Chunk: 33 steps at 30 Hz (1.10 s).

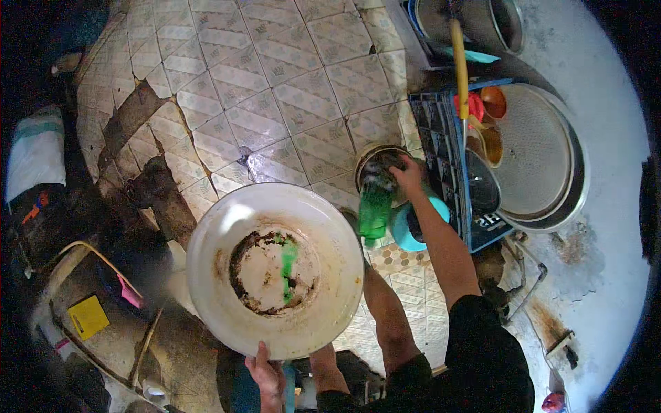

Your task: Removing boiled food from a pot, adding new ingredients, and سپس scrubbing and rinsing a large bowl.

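Note:
My left hand (266, 374) grips the near rim of a wide white basin (206, 289), thumb on top of the edge. The basin tilts toward me, and brown-black stains ring its base. A bright green streak (288, 263) crosses the middle; whether it is liquid or a reflection is unclear. My right hand (411, 178) reaches to the upper end of a blurred green plastic bottle (374, 211), over a round brown-rimmed container (364, 160). Its fingers look bent, but their hold is unclear. Beside that forearm is a turquoise tub (403, 232) with something dark inside.
A dark plastic crate (439, 134) stands at right, with a yellow handle (457, 62) and an orange cup (494, 101) over it. Behind it lies a large round metal pan (578, 170). Patterned floor tiles (248, 67) are broken at left. A yellow box (89, 316) lies lower left.

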Available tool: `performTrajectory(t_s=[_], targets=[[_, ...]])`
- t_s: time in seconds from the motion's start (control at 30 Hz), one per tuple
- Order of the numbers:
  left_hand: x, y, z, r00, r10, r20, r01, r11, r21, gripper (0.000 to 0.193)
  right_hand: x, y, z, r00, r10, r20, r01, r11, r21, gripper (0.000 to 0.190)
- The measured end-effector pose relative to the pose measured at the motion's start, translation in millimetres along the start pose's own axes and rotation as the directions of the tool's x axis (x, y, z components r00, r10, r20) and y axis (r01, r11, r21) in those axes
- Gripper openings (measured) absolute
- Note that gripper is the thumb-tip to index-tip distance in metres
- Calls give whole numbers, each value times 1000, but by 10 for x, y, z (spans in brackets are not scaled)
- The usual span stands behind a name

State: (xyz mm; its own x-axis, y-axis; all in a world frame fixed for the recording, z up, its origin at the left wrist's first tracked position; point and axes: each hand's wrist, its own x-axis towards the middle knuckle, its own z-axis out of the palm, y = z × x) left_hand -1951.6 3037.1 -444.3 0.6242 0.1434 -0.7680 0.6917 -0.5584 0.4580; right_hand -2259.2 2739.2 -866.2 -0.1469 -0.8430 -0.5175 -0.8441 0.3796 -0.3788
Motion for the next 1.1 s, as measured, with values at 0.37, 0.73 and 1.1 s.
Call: performTrajectory(t_s=[0.37,0.73,1.1], targets=[[281,-198,259,989,-18,145,30,996,-79,29,-229,-349,-432,928,-366,-68,325,885,-333,56],[240,-237,171,992,-52,117,52,999,-2,29,-285,-419,-1068,992,-127,21,120,975,189,30],[-463,410,-123,953,51,299,4,984,-180,22,-2002,-2096,-3051,816,-232,529,-447,327,833,52]])
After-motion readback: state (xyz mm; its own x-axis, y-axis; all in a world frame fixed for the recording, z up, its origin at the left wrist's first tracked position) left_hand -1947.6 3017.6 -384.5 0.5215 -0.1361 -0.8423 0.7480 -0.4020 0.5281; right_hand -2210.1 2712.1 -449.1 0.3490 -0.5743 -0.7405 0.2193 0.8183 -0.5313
